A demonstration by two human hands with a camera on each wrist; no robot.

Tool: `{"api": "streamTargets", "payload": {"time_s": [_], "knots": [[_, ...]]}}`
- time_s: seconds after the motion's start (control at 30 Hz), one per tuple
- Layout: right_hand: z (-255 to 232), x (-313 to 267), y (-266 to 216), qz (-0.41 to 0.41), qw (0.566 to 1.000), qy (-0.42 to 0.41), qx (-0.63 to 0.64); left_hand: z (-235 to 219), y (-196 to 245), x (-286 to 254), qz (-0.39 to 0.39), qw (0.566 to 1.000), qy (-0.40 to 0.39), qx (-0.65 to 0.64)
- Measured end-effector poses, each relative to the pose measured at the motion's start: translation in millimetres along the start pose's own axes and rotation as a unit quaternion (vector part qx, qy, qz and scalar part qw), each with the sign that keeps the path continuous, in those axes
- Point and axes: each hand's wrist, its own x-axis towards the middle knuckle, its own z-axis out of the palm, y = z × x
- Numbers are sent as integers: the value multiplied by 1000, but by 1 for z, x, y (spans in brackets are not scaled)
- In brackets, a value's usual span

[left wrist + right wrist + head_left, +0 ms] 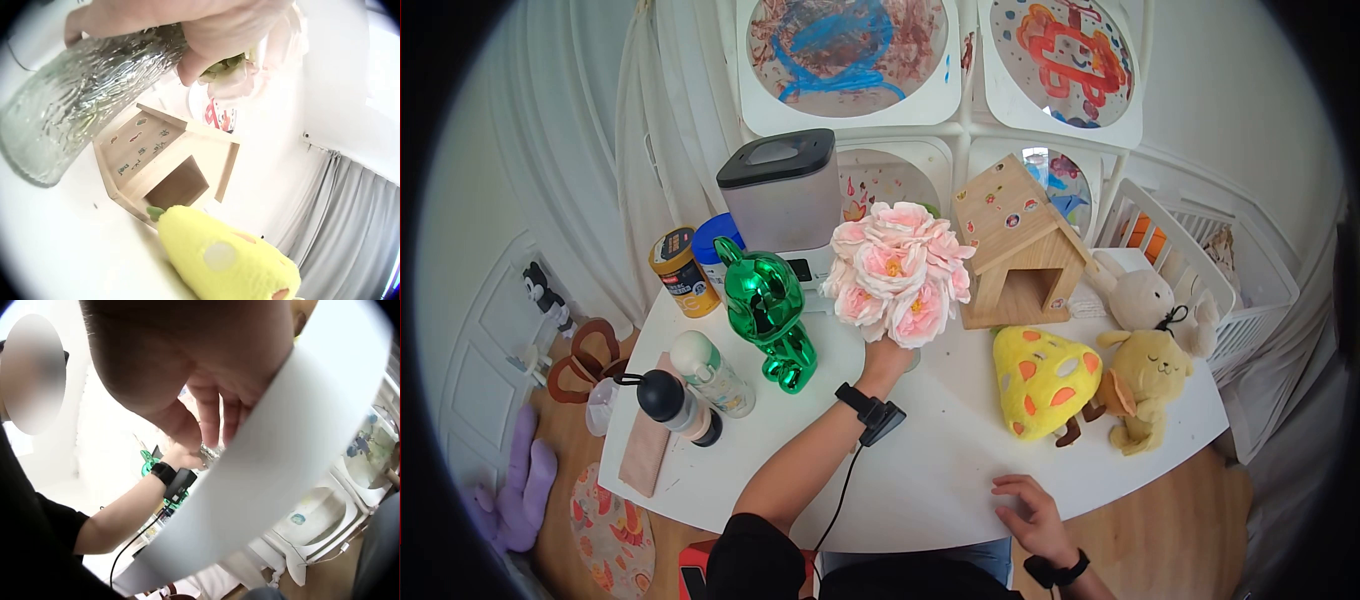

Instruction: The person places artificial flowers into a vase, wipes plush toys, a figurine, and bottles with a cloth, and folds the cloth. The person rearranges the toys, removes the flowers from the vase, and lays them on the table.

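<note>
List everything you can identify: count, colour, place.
Table: one, white, centre
Flowers: one bunch, pink, centre
Vase: one, clear, beneath flowers
House: one, wooden brown, back right
Plush toys: three, yellow, tan, off-white, right
Slatted container: one, white, far right
Figurine: one, shiny green, left
Bottles: two, black-topped, green-topped, left
Cloth: one, pinkish, left
Tin: one, yellow-black, left
Tub: one, blue-lidded, beside tin
Appliance: one, grey-black, back
Pictures: several, multicoloured, back
Mouse toy: one, black-white, left
Purple toy: one, purple, left
Mat: one, multicoloured, floor
Curtains: several, white, grey, sides
Wrist devices: two, black, wrists
Left hand: one, bare, gripping vase
Right hand: one, bare, front
</note>
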Motion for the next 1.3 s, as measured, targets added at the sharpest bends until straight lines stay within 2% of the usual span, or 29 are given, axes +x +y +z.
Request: {"api": "streamTargets", "payload": {"time_s": [0.07,0.13,0.17,0.2,0.3,0.4,0.47,0.6,0.67,0.8,0.87,0.97,1.07,1.2,1.3], "knots": [[6,-10,11,-9,998,58,-11,15,-6,16,15,999,30,24],[15,-11,1,-46,994,71,-75,34,-14,37,-42,994,90,-54],[18,-9,7,-96,986,80,-107,47,-36,45,-27,994,99,-24],[17,-17,4,-130,983,67,-113,52,-39,51,-27,994,106,-25],[14,-15,5,-134,982,61,-115,64,-48,68,-33,988,144,-35],[10,-15,4,-110,989,54,-83,72,-50,75,-71,986,144,33],[10,-14,6,-93,992,54,-65,71,-50,81,-125,989,77,-15],[10,-13,7,-96,992,57,-61,75,-50,91,-101,988,112,35],[9,-12,3,-92,992,58,-60,77,-56,96,-71,973,121,182],[8,-11,1,-77,994,56,-48,88,-73,100,-41,979,158,125],[9,-11,0,-76,994,59,-53,87,-80,103,-38,986,103,126],[11,-10,5,-84,993,61,-59,85,-79,102,-39,991,99,84],[13,-10,4,-90,992,63,-64,87,-85,105,-18,988,97,118],[15,-8,0,-92,991,72,-72,90,-91,106,-33,990,81,115],[15,-8,2,-95,989,73,-84,87,-93,108,-27,994,86,65]]}}
